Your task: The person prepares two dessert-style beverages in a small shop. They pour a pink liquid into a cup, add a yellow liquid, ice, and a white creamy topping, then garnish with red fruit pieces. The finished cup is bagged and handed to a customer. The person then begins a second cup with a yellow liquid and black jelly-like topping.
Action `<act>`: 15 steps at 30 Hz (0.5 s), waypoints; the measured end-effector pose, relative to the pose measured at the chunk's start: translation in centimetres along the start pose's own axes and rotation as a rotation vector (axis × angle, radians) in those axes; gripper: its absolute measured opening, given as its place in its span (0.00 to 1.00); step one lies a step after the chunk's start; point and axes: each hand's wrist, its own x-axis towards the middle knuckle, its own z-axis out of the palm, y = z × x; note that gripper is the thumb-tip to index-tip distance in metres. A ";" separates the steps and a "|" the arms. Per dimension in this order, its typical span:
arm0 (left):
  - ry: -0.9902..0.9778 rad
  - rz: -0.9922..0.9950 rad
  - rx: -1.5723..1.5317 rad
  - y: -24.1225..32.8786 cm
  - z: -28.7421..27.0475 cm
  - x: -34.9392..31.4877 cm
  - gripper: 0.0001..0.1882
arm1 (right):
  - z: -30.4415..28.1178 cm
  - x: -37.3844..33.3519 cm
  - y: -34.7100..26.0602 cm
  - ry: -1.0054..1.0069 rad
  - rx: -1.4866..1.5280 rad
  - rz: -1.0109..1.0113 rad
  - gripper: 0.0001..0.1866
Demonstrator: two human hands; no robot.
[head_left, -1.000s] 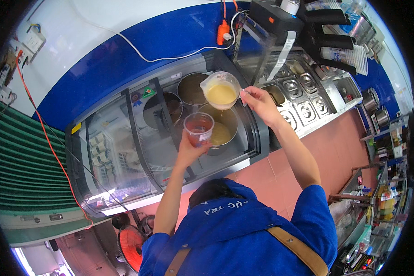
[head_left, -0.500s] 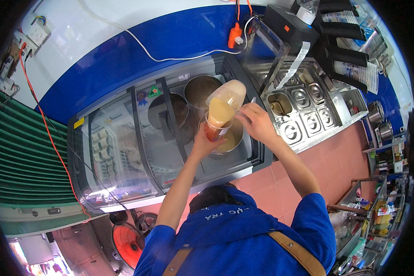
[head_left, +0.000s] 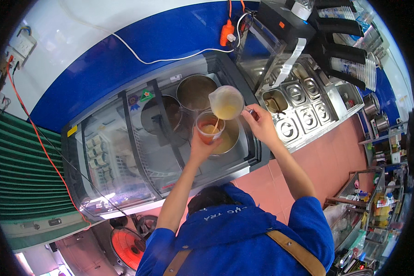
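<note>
My left hand (head_left: 202, 148) is closed round a clear plastic cup (head_left: 198, 123) with an orange-red drink in it. By its handle, my right hand (head_left: 263, 125) grips a translucent plastic jug (head_left: 230, 94), tilted toward the cup. A little pale yellow-brown liquid lies in the jug, and a thin stream of it falls from the lip into the cup. Both vessels are over a steel pot (head_left: 234, 141) of similar-coloured liquid, partly hidden by the cup and hand. The pot stands inside an open part of a chest freezer (head_left: 184, 164).
Two more pots stand in the freezer, one at the back (head_left: 197, 86) and one to the left (head_left: 163, 108) behind glass. On the right is a steel counter (head_left: 303, 143) with lidded pans (head_left: 309, 118). Cup racks (head_left: 349, 69) hang above it. A red fan (head_left: 128, 246) stands at lower left.
The jug has tipped back from a steep pour, and its broad flow has thinned to a narrow stream. The cup's open top now shows. The whole view has shifted slightly.
</note>
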 end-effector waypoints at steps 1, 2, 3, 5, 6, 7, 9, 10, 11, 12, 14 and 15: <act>-0.015 -0.013 0.010 0.0 -0.1 -0.1 0.45 | 0.3 0.1 1.4 -0.009 0.101 0.025 0.10; -0.016 -0.003 -0.101 -0.1 0.0 -0.4 0.45 | 0.8 0.2 3.2 -0.018 0.202 0.047 0.11; -0.016 0.005 -0.212 0.0 0.1 -0.8 0.45 | 1.4 0.2 4.7 -0.028 0.303 0.069 0.12; -0.004 -0.027 -0.403 -0.3 -0.4 -2.0 0.43 | 2.9 -0.3 6.5 -0.110 0.353 0.299 0.14; 0.031 -0.024 -0.309 -0.3 -0.9 -2.8 0.43 | 3.8 -0.6 7.6 -0.149 0.379 0.415 0.15; 0.065 -0.021 -0.214 -0.1 -1.4 -3.6 0.43 | 4.8 -1.1 9.2 -0.157 0.310 0.410 0.18; 0.094 -0.015 -0.084 1.1 -2.3 -5.6 0.41 | 7.0 -2.4 15.5 -0.122 0.046 0.359 0.16; 0.109 -0.012 -0.042 2.0 -3.1 -6.9 0.40 | 7.5 -2.6 17.5 -0.118 -0.082 0.323 0.15; 0.139 -0.010 0.004 2.8 -4.0 -8.5 0.39 | 7.4 -2.4 18.0 -0.200 -0.342 0.136 0.13; 0.186 -0.007 0.088 3.3 -4.8 -10.2 0.38 | 8.5 -2.3 17.0 -0.099 -0.355 0.092 0.14; 0.290 -0.008 0.261 4.5 -6.2 -14.0 0.35 | 11.2 -1.7 11.6 0.096 -0.365 -0.003 0.18; 0.344 -0.069 0.272 5.3 -6.5 -15.5 0.34 | 13.5 -0.7 8.3 -0.079 -0.399 -0.158 0.19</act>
